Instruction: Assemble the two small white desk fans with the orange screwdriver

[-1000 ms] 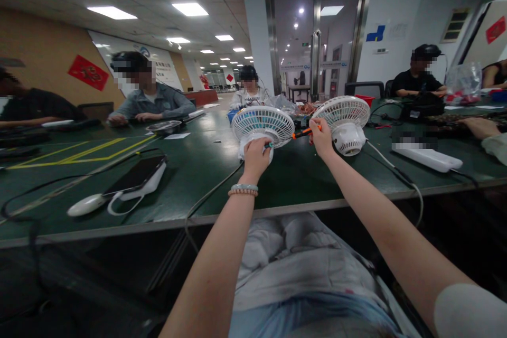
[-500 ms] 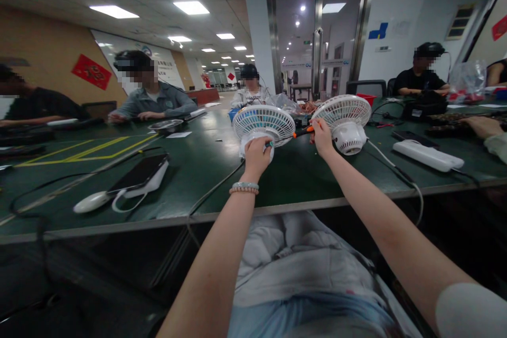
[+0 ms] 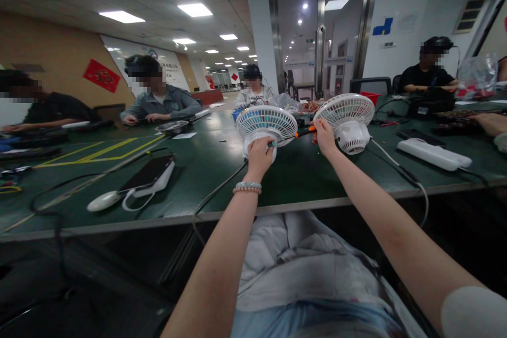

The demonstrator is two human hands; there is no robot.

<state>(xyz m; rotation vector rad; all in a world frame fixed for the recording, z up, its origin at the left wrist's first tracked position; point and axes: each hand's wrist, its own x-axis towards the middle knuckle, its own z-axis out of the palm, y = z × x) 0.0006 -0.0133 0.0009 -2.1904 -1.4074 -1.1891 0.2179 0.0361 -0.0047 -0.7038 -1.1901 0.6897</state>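
Note:
Two white fans stand on the green table, their round grilles tipped up. My left hand point(image 3: 259, 156) is closed at the back of the left fan point(image 3: 267, 119), gripping its white housing. A small dark-teal piece shows at my left fingertips; I cannot tell what it is. My right hand point(image 3: 325, 138) is wrapped round the handle of an orange and black screwdriver point(image 3: 306, 131). Its shaft points left, across the lower grille towards my left fingertips; the tip is too small to make out. Just right of my right hand is the right fan point(image 3: 352, 134), which it appears not to grip.
A white power strip point(image 3: 433, 154) lies to the right. On the left, a black phone point(image 3: 147, 173) rests on a white device beside a white mouse-like object point(image 3: 103, 200). Cables cross the table's front edge point(image 3: 309, 205). Several people sit around, and a red bin point(image 3: 369, 97) stands behind the fans.
The whole view has shifted slightly, so everything sits a little further right. Both hands, the screwdriver and the fans keep nearly the same arrangement.

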